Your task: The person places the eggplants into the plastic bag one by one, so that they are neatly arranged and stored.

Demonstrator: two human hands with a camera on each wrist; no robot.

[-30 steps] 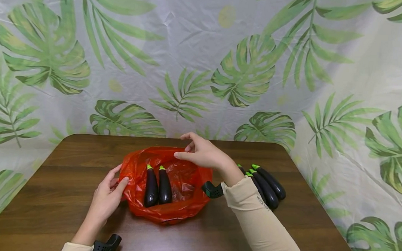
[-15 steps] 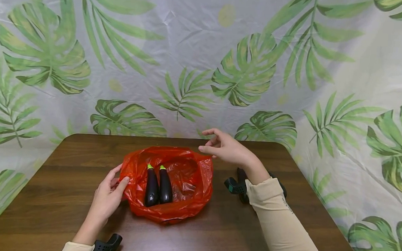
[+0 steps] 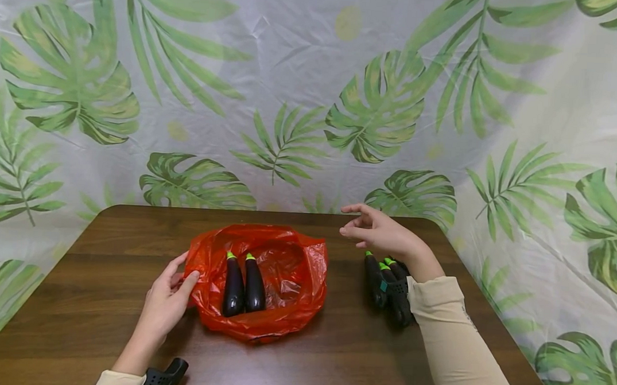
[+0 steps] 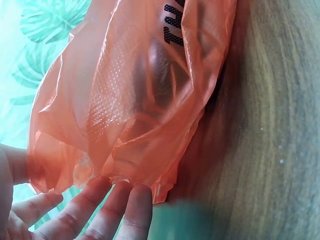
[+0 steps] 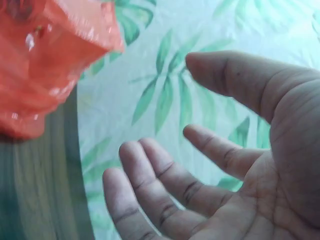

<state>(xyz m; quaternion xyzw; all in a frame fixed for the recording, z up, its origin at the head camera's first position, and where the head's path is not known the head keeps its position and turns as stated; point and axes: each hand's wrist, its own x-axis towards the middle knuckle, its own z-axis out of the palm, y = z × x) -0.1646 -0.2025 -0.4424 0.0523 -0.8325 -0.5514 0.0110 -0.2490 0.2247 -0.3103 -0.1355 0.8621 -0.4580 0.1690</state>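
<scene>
A red plastic bag [image 3: 312, 273] lies open on the table with two eggplants [image 3: 234, 292] side by side in it, green stem ends toward the back. My left hand [image 3: 161, 304] grips its left rim, thumb on the inner side and fingers outside. Close up in the left wrist view, fingertips [image 4: 137, 205] press against the thin red plastic, and a dark shape shows through it. My right hand [image 3: 384, 233] is raised to the right of the bag, fingers loosely bent and holding nothing. Several more eggplants [image 3: 374, 281] lie below it, partly hidden by the right wrist and sleeve.
The brown wooden table [image 3: 103, 287] has rounded back corners. Directly behind it hangs a pale leaf-patterned curtain [image 3: 303, 71]. Each wrist carries a black camera mount [image 3: 166, 374], and the right one overlaps the eggplants in the head view.
My right hand has moved from over the bag out to the right, above the loose eggplants. The bag's right rim came up as the hand left it. My left hand has stayed put.
</scene>
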